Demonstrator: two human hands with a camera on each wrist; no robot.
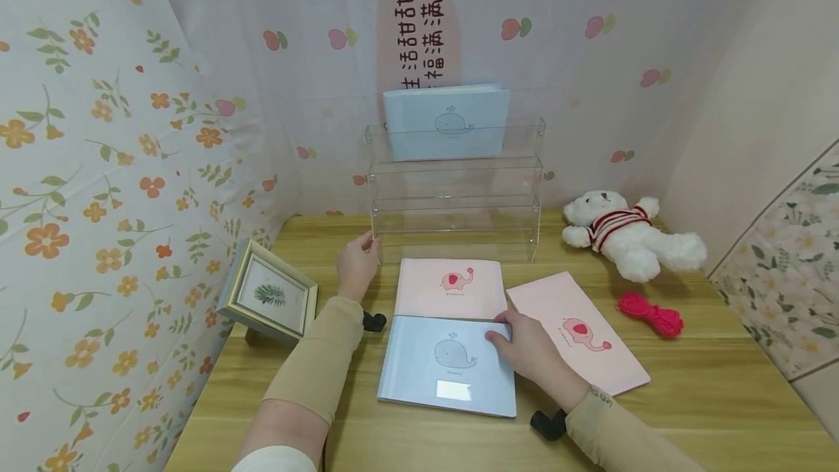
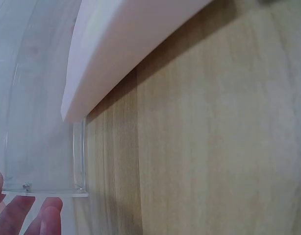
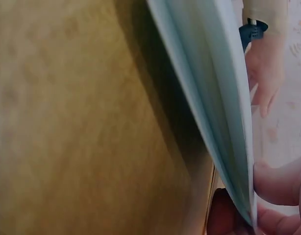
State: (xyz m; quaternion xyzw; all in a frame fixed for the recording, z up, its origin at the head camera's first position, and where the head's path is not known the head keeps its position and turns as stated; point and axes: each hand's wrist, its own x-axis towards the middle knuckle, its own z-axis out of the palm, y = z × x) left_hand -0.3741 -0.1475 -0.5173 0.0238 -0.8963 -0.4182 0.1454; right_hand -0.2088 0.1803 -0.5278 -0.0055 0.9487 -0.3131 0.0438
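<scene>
A clear acrylic tiered rack (image 1: 455,188) stands at the back of the table. My left hand (image 1: 357,266) is at its lower left side; in the left wrist view the fingers (image 2: 51,215) touch the outer face of the side panel. My right hand (image 1: 529,348) pinches the right edge of a light blue album (image 1: 409,363) with a whale on its cover. In the right wrist view, the thumb (image 3: 278,183) lies on the cover and fingers curl beneath. A pink elephant album (image 1: 422,290) lies just behind it, before the rack.
Another blue whale album (image 1: 409,122) stands on the rack's top tier. A second pink elephant album (image 1: 547,297) lies slanted at the right. Beyond it are a red yarn bundle (image 1: 649,314) and a white teddy bear (image 1: 623,231). A photo frame (image 1: 272,296) stands by my left forearm.
</scene>
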